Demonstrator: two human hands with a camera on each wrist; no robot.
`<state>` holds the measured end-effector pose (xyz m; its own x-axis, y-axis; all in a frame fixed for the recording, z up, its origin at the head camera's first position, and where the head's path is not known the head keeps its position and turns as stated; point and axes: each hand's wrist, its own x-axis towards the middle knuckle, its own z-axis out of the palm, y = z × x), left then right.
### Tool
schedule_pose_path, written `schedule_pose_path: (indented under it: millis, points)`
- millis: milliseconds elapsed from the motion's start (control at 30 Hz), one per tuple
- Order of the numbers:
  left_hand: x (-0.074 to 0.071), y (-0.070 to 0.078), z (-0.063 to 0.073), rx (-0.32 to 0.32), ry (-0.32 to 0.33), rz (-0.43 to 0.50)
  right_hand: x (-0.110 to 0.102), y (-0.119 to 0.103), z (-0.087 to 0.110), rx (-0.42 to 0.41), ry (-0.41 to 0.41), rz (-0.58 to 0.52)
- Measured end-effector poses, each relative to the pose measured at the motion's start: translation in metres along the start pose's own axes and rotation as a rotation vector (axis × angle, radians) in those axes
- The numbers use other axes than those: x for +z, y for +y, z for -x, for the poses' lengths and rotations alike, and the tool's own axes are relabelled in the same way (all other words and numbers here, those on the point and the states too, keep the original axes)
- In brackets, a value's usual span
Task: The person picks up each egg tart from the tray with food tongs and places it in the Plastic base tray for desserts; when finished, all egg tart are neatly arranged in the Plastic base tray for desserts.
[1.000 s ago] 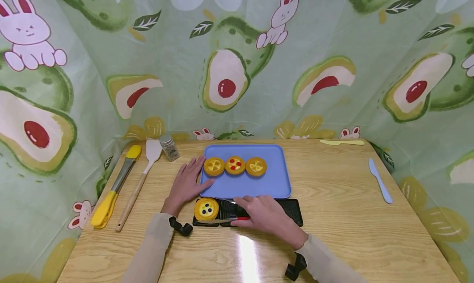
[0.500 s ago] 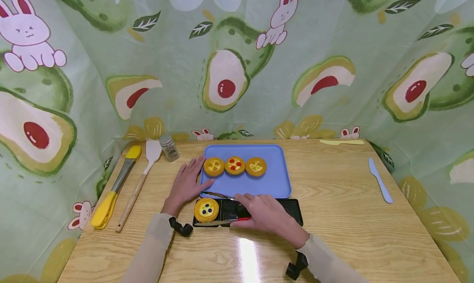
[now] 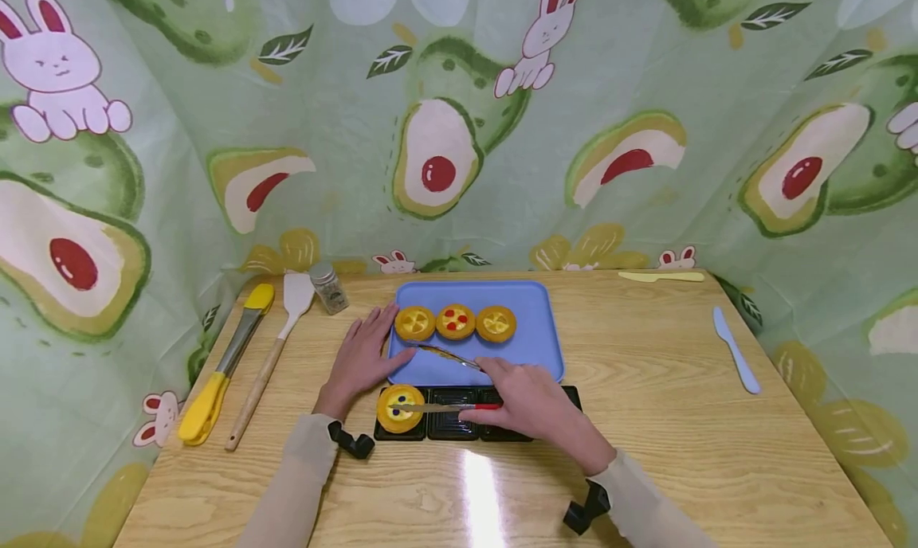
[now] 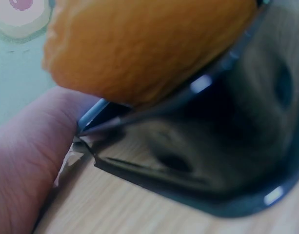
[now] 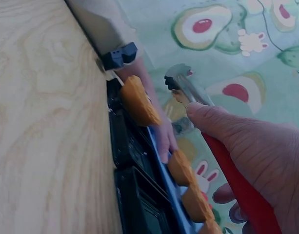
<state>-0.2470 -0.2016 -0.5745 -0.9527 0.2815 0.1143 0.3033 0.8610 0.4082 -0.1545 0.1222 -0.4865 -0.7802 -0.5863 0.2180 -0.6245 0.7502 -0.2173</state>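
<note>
My right hand (image 3: 527,401) holds a pair of red-handled metal tongs (image 3: 445,409) pointing left. Its two arms are spread wide: one passes over the blueberry-dotted egg tart (image 3: 390,424), the other over the blue tray (image 3: 531,357). The tart sits in the left compartment of the black divided tray (image 3: 453,428). In the right wrist view the tongs' red handle (image 5: 232,175) lies under the thumb, and the tips are raised above the tart (image 5: 137,100). My left hand (image 3: 362,361) rests at the blue tray's left edge with straight fingers. The left wrist view shows the tart's side (image 4: 149,53) close up.
Three tarts (image 3: 455,322) stand in a row on the blue tray. At left lie yellow-tipped tongs (image 3: 225,361) and a white spatula (image 3: 276,333), near a shaker jar (image 3: 329,287). A yellow knife (image 3: 663,276) and a blue knife (image 3: 735,349) lie at right.
My right hand has moved slightly right and away from me. The tongs have risen off the tart and their arms have spread wider. The left hand stays in place.
</note>
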Motion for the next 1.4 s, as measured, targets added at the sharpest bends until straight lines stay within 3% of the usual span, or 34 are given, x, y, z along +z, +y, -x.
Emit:
schedule_pose_path:
  millis: [333,567,867,1133,1400]
  points:
    - [0.003,-0.002,0.002,-0.008,-0.002,0.001,-0.015,0.024,0.003,0.062,0.071,-0.078]
    - [0.005,-0.001,0.002,-0.007,-0.002,0.001,-0.029,0.047,0.007,0.153,0.06,-0.137]
    - [0.002,0.003,0.0,-0.009,-0.005,0.0,-0.036,0.083,0.018,0.185,0.177,0.052]
    - [0.001,0.002,0.001,-0.008,0.001,0.003,-0.024,0.098,0.022,0.314,0.091,0.111]
    - [0.001,0.0,0.0,-0.011,0.004,0.001,-0.011,0.102,0.018,0.285,0.045,0.121]
